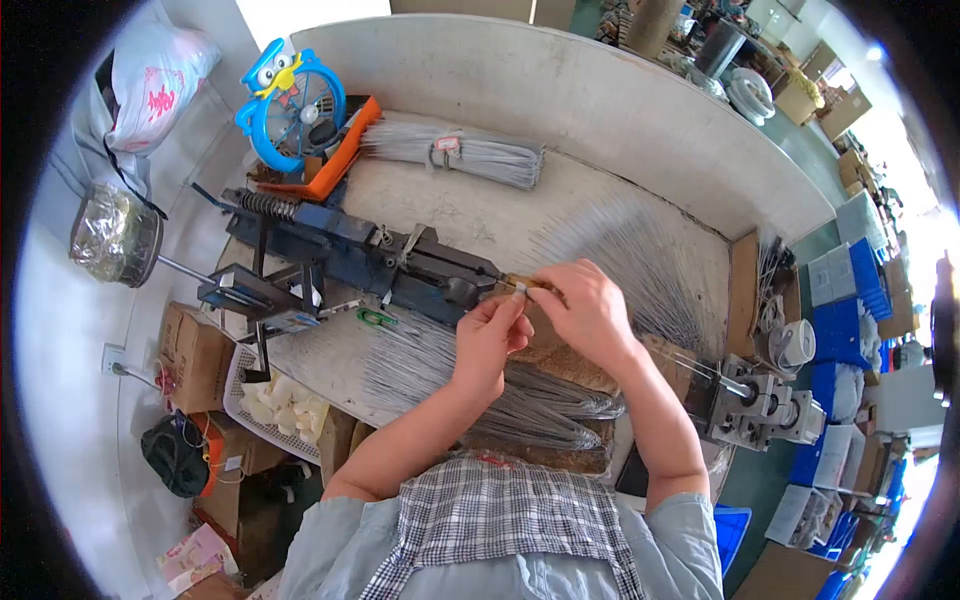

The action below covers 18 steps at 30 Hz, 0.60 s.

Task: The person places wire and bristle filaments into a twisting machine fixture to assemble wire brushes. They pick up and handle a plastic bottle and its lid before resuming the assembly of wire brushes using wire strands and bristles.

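Note:
My left hand (pixel 490 340) is closed in a pinch, thumb and forefinger meeting at a small pale piece (pixel 521 287). Close beside it, my right hand (pixel 588 308) also pinches, with its fingertips at the same spot; what it grips is mostly hidden. A yellow-brown part (pixel 513 279) shows just above the fingertips, at the end of a dark blue metal bench machine (pixel 400 265). Thin grey wires (pixel 410 362) lie fanned below the machine's end. Nearer my body, a bundle of bent grey wires (pixel 545 410) rests under my forearms.
A tied wire bundle (pixel 470 155) lies at the back by an orange tray (pixel 345 150) and a blue fan (pixel 265 120). More wires (pixel 640 260) spread right. A metal fixture (pixel 765 405) stands at the right edge; a white basket (pixel 240 395) sits lower left. A curved wall (pixel 560 80) bounds the bench.

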Each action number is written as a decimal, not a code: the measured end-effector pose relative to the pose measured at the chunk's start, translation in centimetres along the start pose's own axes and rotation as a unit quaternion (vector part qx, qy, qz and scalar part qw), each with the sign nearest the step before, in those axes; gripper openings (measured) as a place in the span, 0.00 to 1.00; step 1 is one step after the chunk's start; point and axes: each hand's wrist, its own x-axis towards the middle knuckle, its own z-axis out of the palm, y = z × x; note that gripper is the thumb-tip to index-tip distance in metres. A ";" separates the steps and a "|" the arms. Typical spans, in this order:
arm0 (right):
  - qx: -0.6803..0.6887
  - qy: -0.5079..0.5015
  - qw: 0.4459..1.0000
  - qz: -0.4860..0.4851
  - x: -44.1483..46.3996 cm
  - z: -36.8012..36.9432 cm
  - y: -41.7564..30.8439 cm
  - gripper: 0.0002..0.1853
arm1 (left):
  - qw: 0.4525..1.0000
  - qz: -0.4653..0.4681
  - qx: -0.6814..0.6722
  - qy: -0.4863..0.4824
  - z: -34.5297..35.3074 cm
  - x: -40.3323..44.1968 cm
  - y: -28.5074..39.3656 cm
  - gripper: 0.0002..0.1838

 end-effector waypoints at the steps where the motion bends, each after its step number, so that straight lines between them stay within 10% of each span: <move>1: 0.011 -0.027 0.999 0.028 -0.3 -0.6 -0.4 0.09 | 1.000 0.000 0.000 -0.002 -0.2 -0.1 -0.2 0.09; 8: 0.166 -0.088 0.967 0.175 -0.4 -0.8 0.7 0.12 | 0.997 -0.024 0.050 -0.060 0.0 -0.2 0.2 0.20; 18: -0.066 0.141 0.987 -0.024 -1.6 3.2 -1.6 0.17 | 0.993 0.013 -0.113 -0.027 0.4 0.0 -0.7 0.18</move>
